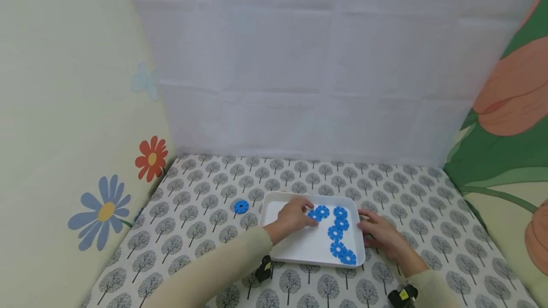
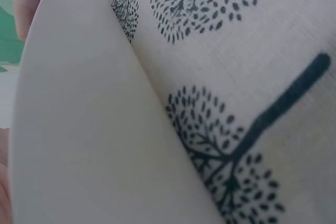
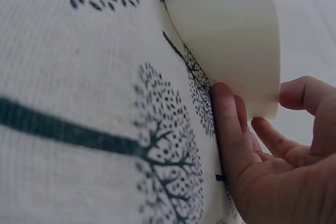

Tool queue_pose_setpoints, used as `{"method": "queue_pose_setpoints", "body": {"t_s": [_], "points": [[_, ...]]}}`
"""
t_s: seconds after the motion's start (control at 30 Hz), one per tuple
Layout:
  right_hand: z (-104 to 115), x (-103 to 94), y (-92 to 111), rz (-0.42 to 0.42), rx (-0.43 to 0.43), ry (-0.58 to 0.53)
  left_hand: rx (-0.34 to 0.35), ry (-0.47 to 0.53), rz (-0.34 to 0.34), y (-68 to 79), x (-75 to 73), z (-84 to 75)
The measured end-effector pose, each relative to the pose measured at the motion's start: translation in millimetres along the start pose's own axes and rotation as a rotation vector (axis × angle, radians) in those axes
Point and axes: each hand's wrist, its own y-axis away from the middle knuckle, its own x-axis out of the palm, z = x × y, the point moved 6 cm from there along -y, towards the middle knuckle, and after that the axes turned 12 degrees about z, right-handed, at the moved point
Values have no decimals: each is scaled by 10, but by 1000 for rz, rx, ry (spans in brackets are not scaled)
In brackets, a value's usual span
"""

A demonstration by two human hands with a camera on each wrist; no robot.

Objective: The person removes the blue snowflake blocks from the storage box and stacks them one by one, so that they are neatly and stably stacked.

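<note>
A white tray [image 1: 295, 256] holds several blue snowflake discs [image 1: 335, 233]. Most form a wavy column along its right side; two lie near the tray's back. My left hand [image 1: 293, 215] reaches over the tray, thumb and index finger at opposite edges of the left one of these two, a blue snowflake disc [image 1: 315, 216], pinching it. At the tray's right end, my right hand [image 1: 381, 234] grips the wall. The right wrist view shows the thumb at the rim and other fingers [image 3: 228, 114] against the outside. The left wrist view mostly shows the tray's outer wall [image 2: 94, 114].
A single blue snowflake disc [image 1: 241, 206] lies on the tree-patterned tablecloth [image 1: 192, 217], left of the tray. Behind the table hangs a white sheet [image 1: 278, 61]. Walls painted with flowers stand on both sides.
</note>
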Motion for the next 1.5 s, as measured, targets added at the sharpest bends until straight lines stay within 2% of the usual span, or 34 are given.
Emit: {"method": "queue_pose_setpoints", "body": {"t_s": [0.47,0.8,1.1,1.5], "points": [[2,-8,-24,16,2,-16,19,-58,-39,7,5,-32],[-8,5,-21,14,19,-7,8,-67,-55,-13,44,9],[-16,-4,-42,12,38,5,36,-78,-76,2,38,-7],[-1,14,-15,31,7,26,65,-158,-58,-2,27,-50]]}}
